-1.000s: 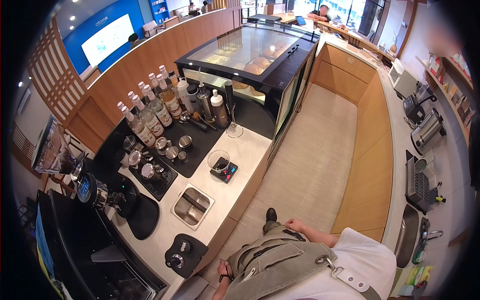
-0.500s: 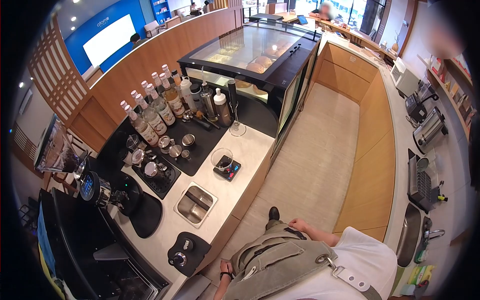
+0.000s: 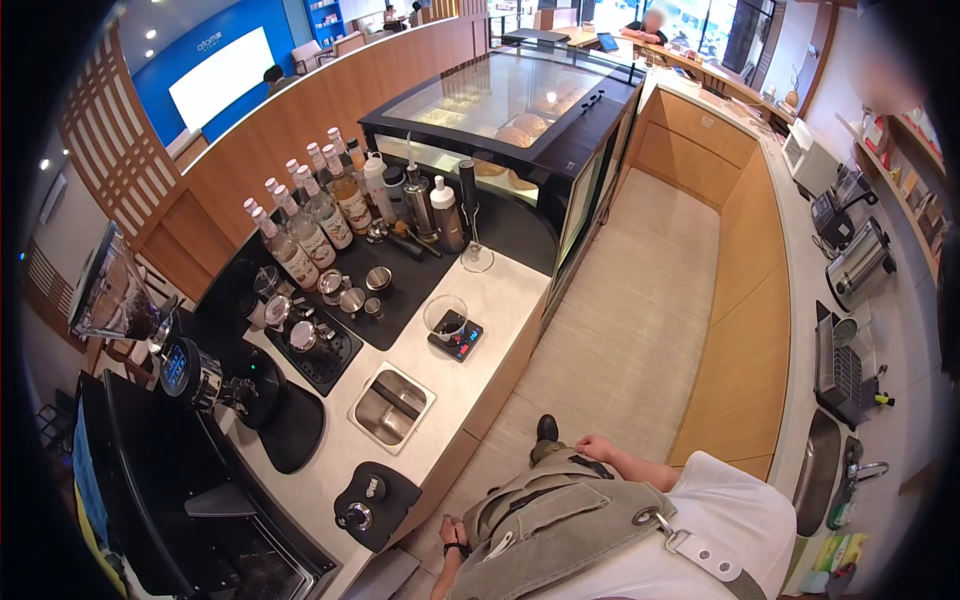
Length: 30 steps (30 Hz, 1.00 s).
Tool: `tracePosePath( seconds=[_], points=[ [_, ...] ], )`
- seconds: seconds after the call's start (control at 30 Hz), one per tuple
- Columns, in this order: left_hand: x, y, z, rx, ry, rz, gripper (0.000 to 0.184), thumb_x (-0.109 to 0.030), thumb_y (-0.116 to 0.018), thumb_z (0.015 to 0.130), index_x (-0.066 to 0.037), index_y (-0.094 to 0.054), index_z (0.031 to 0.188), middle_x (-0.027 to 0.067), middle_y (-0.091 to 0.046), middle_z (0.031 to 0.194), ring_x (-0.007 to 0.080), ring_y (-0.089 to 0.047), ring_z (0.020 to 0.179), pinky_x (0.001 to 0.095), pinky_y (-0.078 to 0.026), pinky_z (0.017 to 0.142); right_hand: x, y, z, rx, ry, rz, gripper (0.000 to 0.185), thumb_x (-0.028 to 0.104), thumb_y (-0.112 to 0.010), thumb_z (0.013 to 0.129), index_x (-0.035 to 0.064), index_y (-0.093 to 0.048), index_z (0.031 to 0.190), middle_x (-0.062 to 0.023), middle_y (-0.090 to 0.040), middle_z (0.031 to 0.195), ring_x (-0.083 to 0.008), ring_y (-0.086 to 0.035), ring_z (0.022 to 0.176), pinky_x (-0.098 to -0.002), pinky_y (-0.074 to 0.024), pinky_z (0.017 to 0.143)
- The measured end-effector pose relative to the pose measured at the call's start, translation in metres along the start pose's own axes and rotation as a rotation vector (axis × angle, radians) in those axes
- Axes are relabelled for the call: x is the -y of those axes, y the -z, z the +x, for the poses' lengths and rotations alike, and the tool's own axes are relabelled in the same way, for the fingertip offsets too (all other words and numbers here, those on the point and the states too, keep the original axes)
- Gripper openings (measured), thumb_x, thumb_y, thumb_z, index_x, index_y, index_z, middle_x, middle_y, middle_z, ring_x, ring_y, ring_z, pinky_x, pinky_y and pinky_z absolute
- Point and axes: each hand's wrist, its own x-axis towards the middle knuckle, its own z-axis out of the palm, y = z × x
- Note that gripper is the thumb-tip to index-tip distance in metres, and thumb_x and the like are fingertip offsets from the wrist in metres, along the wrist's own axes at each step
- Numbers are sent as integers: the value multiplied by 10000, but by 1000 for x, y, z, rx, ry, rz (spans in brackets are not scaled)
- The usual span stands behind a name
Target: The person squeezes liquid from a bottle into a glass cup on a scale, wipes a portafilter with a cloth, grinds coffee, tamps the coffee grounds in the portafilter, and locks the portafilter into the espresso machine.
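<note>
A black grinder [image 3: 188, 368] stands left; right of it, on the near counter [image 3: 305, 500], a black mat [image 3: 390, 512] bears a tamper [image 3: 356, 516]. Next, the left hand [image 3: 455, 531] hangs beside the apron [image 3: 560, 510], near the mat. The right hand [image 3: 596, 448] is farther right, by the apron. How far either is closed, or on what, I cannot tell.

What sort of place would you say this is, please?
Most likely a café or bakery-café, seen from behind its counter: there is a coffee grinder, a row of what look like syrup bottles, and a glass-topped display case with buns.
</note>
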Motion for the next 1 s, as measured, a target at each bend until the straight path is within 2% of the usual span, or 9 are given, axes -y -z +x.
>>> tracePosePath(
  seconds=[0.23,0.43,0.53,0.63,0.77,0.8,0.87,0.9,1.0],
  points=[
    [-6,2,0,18,60,-9,387,-319,-548,979,46,-640,1066,332,-683,1142,505,-638,1130,518,-502,981,2,8,-9,7,12,-18,324,343,-739,871,93,-805,1065,-101,-792,1028,-225,-730,975,-361,-556,912],
    [-5,5,0,8,198,-77,355,-200,-647,955,80,-594,1167,357,-659,1192,506,-626,1160,527,-500,993,4,13,-16,14,-16,14,332,336,-740,866,80,-800,1069,-109,-789,1028,-231,-728,980,-360,-555,910],
    [-1,4,-2,-94,102,28,371,-226,-612,971,77,-587,1183,343,-671,1176,508,-627,1159,538,-503,989,-11,9,-4,20,-11,-6,322,326,-735,873,72,-796,1062,-106,-787,1020,-221,-726,978,-364,-554,905],
    [-8,11,-8,-16,41,133,336,-257,-541,980,13,-605,1169,308,-687,1134,508,-634,1120,569,-510,960,-41,-2,19,0,23,7,323,323,-731,882,64,-789,1067,-100,-785,1009,-210,-720,970,-369,-552,901],
    [-11,13,-10,51,-13,215,418,-366,-457,1003,-28,-665,1135,282,-696,1131,479,-650,1098,564,-519,943,-13,17,8,3,5,11,309,307,-701,920,59,-778,1088,-97,-781,1023,-206,-711,972,-369,-548,896],
    [-2,7,1,146,-2,184,480,-428,-495,1002,-35,-716,1167,264,-695,1194,459,-656,1132,541,-523,972,-6,22,9,19,41,0,310,301,-693,928,50,-769,1092,-91,-777,1019,-201,-709,960,-366,-549,886],
    [-12,11,15,615,28,385,522,-476,-564,983,-25,-734,1184,265,-691,1224,438,-660,1159,522,-520,999,16,35,12,44,100,-12,317,299,-685,943,36,-751,1105,-82,-768,998,-186,-701,931,-359,-549,860],
    [-58,44,-11,506,-96,522,525,-478,-624,956,-5,-739,1154,281,-693,1203,431,-665,1158,502,-522,1007,28,41,13,51,119,-14,323,304,-685,949,31,-742,1113,-79,-762,982,-177,-695,913,-355,-548,844],
    [-122,82,-20,396,-384,189,389,-360,-713,904,-5,-750,1058,255,-734,1048,411,-709,1000,500,-555,874,63,58,27,59,239,6,343,330,-685,974,24,-720,1125,-58,-740,925,-135,-670,832,-323,-540,759]
  ],
)
